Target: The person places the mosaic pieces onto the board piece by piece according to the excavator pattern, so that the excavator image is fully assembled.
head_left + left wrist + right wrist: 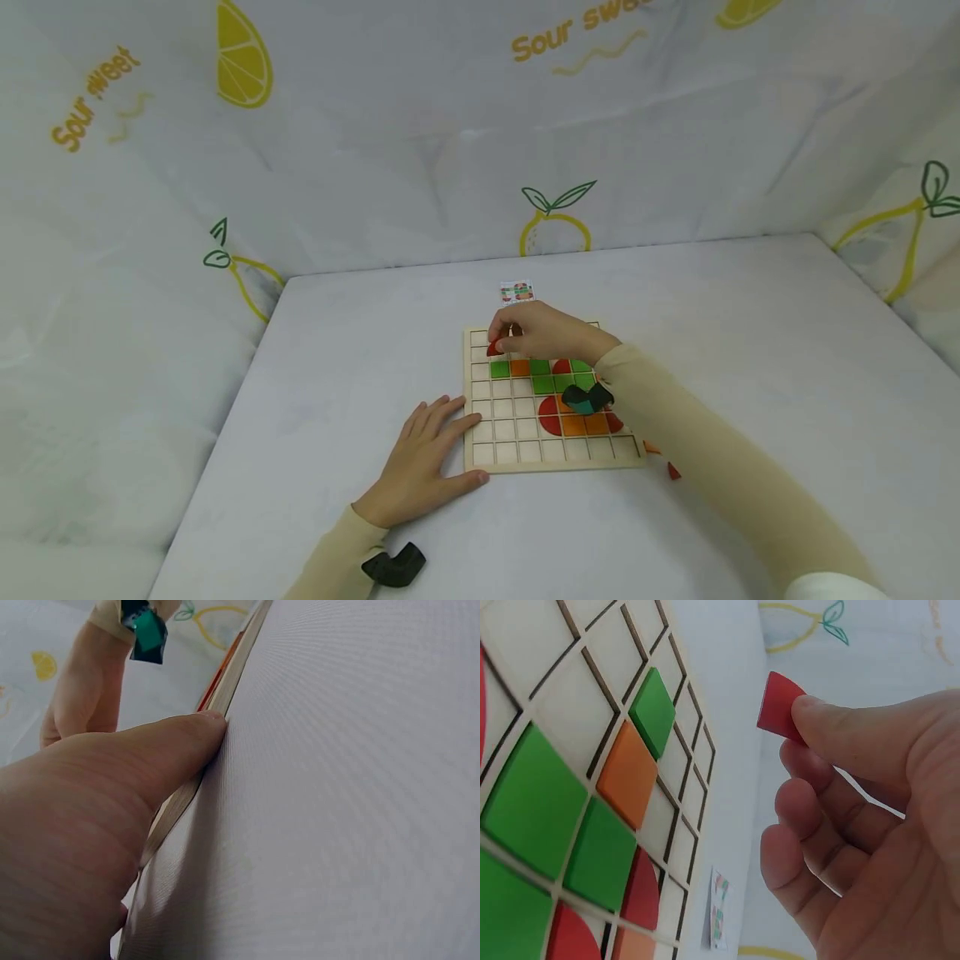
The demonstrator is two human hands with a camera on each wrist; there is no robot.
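Observation:
Between thumb and index finger my right hand [536, 329] pinches a red quarter-round tile [781, 706], held just above the upper left part of a wooden grid board [504, 408]. Green tiles [536, 799], orange tiles [628, 774] and red rounded tiles [550, 415] sit in several of its cells. My left hand [423, 467] lies with spread, fairly straight fingers at the board's left edge; in the left wrist view its thumb touches the board's rim [236, 675]. The right forearm hides part of the board's right side.
A small printed card [517, 292] with a coloured pattern lies behind the board. Loose on the white table [360, 350], a red piece [673, 471] and an orange piece [652, 447] show beside the right sleeve. A fruit-printed cloth [375, 167] hangs behind the table.

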